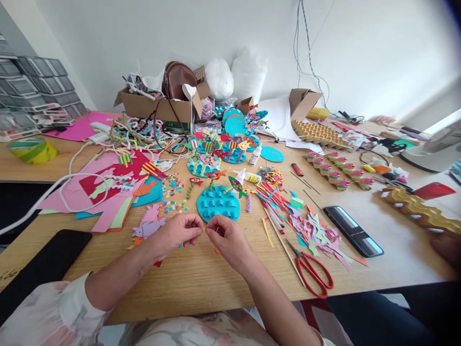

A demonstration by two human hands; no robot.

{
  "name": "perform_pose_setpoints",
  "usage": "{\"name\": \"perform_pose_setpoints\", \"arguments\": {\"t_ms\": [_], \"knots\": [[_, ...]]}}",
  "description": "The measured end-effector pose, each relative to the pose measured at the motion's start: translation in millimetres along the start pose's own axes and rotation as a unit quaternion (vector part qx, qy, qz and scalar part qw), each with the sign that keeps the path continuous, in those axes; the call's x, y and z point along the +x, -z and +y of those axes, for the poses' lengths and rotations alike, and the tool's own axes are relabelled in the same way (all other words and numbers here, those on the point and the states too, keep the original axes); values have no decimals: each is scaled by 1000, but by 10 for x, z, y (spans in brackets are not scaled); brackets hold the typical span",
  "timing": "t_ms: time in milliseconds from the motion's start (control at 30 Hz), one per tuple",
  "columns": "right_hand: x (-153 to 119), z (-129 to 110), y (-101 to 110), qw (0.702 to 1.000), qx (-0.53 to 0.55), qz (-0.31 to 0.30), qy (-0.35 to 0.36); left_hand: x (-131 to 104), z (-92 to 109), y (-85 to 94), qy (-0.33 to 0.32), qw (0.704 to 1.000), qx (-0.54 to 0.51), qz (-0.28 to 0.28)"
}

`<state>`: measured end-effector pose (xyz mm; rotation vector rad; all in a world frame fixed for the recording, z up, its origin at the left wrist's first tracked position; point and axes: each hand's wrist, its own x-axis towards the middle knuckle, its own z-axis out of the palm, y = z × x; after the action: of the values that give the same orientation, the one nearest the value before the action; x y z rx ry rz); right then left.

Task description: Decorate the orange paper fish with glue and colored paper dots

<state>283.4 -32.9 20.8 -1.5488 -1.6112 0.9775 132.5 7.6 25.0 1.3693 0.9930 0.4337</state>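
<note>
Nearest, at four o'clock from the hands: red-handled scissors point(314, 275), flat on the wood. Left hand point(185, 231) and right hand point(224, 236) met low at centre, thumb and fingertips of each pinched closed on a tiny yellow scrap point(204, 229) between them. Just beyond, at twelve: blue disc point(219, 204), curled tabs across its face. Past it, at one: glue bottle point(252, 178), lying over. Farthest, at eleven: cardboard box point(149, 106), brown bag point(179, 80) in it.
</note>
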Motion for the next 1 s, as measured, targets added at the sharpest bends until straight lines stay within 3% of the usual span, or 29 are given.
{"name": "perform_pose_setpoints", "arguments": {"t_ms": [500,633,767,900,1000], "knots": [[-107,70,131,999,6,-34,-11,64,-110,-105,-4,999,12,-38],[-201,80,290,997,-67,-27,-14,70,-180,-147,-53,992,108,-31],[-309,169,344,979,-198,-24,-34,26,-310,-238,-154,939,305,-30],[-357,265,270,962,-264,-46,-54,-31,-391,-336,-156,886,434,-47],[-353,272,229,949,-302,-66,-68,-44,-396,-367,-165,863,475,-54]]}}
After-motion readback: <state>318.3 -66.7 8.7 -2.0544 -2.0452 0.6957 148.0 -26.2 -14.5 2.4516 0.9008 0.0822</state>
